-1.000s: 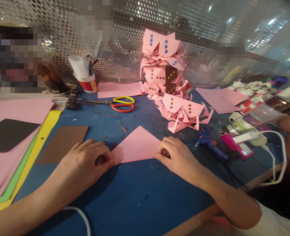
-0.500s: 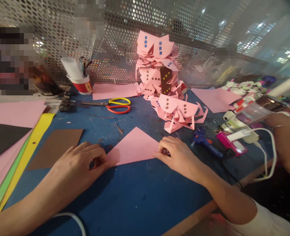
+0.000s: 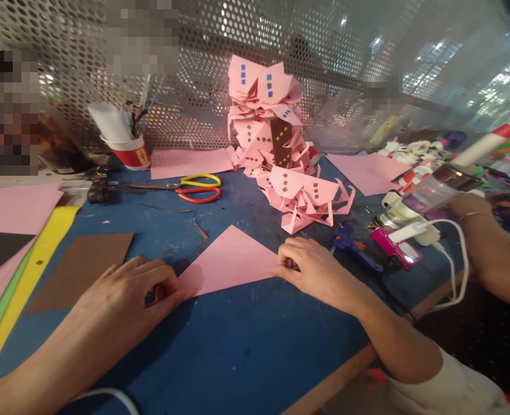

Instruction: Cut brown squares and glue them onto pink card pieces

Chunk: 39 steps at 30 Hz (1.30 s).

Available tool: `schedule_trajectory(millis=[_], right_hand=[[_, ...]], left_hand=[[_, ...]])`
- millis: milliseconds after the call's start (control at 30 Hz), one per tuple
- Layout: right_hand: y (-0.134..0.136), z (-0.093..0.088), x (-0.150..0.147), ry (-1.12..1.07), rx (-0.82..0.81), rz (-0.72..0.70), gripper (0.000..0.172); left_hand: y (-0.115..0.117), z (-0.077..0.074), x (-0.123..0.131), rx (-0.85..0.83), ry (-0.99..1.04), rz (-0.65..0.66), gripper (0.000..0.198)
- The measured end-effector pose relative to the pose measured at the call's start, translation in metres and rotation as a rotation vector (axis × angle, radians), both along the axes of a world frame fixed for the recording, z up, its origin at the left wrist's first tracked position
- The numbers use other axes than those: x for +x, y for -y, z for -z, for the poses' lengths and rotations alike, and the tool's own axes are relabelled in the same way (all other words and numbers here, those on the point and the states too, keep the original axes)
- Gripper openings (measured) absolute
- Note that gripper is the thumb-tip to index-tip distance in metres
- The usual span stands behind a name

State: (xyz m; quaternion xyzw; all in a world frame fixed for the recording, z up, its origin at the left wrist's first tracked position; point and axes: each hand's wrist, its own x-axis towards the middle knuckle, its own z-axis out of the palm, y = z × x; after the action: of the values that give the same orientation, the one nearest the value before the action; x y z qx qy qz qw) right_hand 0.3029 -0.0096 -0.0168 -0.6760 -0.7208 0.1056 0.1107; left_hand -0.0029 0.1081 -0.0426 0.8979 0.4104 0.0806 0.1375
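Observation:
A pink sheet of paper [image 3: 232, 262], folded into a triangle, lies on the blue tabletop [image 3: 220, 357] with its peak pointing away from me. My left hand [image 3: 138, 294] pinches its left corner between thumb and fingers. At the right corner, my right hand [image 3: 309, 268] has its fingertips closed on the paper in the same way. A brown square sheet [image 3: 82, 265] lies left of the triangle, partly behind my left hand. Beyond the triangle are scissors [image 3: 198, 189] with one yellow and one red handle.
Folded pink paper pieces [image 3: 263, 127] are stacked at the back. A blue glue gun [image 3: 354, 248] and a magenta power socket [image 3: 395, 248] with a white cable lie right. Coloured sheets [image 3: 12, 207] lie left, a cup of tools [image 3: 129, 153] behind. Another person's arm [image 3: 488, 248] reaches in from the right.
The view has shifted slightly, so most things sit a little further left. Both hands keep hold of the folded paper's corners, with no other clear movement.

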Motion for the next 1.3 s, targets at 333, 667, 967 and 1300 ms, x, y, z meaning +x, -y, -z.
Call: schedule_trajectory(millis=[333, 667, 967, 1300], right_hand=[[0.003, -0.006, 0.006, 0.007, -0.021, 0.004, 0.03], [0.005, -0.008, 0.01, 0.036, -0.033, 0.026, 0.026], [0.008, -0.012, 0.013, 0.023, -0.054, 0.04, 0.024], [0.011, -0.015, 0.02, -0.056, -0.085, 0.018, 0.013]], left_hand=[[0.001, -0.004, 0.0, -0.035, -0.1, -0.004, 0.036], [-0.002, -0.001, 0.0, -0.086, -0.121, -0.027, 0.043], [-0.005, 0.004, -0.003, -0.052, -0.098, -0.025, 0.041], [-0.005, 0.007, -0.005, -0.071, -0.141, -0.035, 0.039]])
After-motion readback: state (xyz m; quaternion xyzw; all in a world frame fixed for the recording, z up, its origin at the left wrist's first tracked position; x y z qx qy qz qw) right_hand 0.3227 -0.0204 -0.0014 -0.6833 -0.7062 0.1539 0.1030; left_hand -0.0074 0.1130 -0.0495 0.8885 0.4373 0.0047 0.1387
